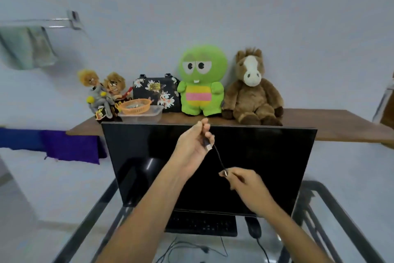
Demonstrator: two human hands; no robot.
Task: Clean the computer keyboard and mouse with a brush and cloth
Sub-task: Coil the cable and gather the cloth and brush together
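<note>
My left hand is raised in front of the dark monitor and pinches a USB plug at the end of a thin black cable. My right hand, lower and to the right, grips the same cable further down. A black keyboard lies on the glass desk below the monitor's bottom edge. The black mouse sits just right of the keyboard, its cord trailing toward me. No brush or cloth is in either hand.
A wooden shelf behind the monitor holds a green plush toy, a brown horse plush, a floral bag, dolls and an orange basket. A towel hangs at upper left. Loose cables lie on the desk.
</note>
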